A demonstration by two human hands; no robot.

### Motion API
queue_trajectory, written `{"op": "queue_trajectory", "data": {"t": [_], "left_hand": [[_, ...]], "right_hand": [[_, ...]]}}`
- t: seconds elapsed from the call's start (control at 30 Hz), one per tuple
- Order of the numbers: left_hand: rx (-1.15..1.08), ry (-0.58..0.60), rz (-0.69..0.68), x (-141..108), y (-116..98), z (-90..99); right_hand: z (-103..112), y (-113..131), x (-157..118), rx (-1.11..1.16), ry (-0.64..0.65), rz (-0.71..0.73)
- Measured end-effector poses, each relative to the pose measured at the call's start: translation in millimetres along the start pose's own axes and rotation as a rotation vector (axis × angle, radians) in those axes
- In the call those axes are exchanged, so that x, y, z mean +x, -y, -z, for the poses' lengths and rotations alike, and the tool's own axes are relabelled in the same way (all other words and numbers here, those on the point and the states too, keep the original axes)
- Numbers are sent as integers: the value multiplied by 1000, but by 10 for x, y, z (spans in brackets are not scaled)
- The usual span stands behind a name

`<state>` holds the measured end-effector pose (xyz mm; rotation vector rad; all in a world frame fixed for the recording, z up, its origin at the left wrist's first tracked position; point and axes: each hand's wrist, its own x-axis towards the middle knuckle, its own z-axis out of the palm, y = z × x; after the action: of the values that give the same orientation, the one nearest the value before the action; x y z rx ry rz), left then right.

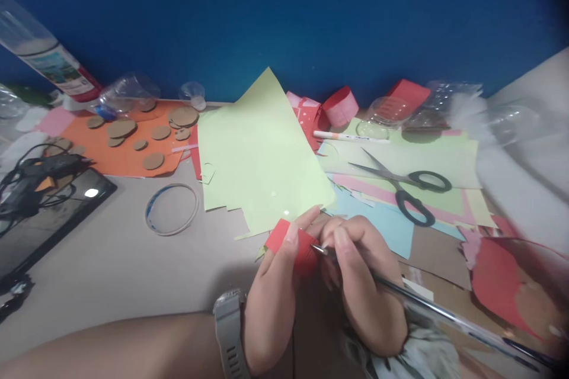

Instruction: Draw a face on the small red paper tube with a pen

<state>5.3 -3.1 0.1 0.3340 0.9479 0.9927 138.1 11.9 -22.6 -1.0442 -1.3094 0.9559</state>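
A small piece of red paper [303,251] is pinched in my left hand [279,272], the thumb lying across its front. My right hand [364,266] grips a pen [427,303] near its metal tip, and that tip meets the right part of the red paper. The pen's long shaft runs off toward the lower right. Just beyond both hands lies a large light green sheet [262,160] with cut edges. My right fingertips are curled and partly hidden behind the thumb.
Open black-handled scissors [400,179] lie on coloured paper at the right. A tape ring [172,209] and cardboard discs on orange paper [102,157] are at the left, near a dark phone [57,213] with cables. Plastic bottles [128,95] and a blue wall [284,12] stand behind.
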Motion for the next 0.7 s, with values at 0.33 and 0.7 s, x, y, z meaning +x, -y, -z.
{"op": "queue_trajectory", "data": {"t": [0.33,0.7], "left_hand": [[-49,12,16,-7,-63,-75],[-123,10,16,-12,-70,-103]], "right_hand": [[-4,12,8,-58,31,103],[23,52,-2,-170,84,143]]}}
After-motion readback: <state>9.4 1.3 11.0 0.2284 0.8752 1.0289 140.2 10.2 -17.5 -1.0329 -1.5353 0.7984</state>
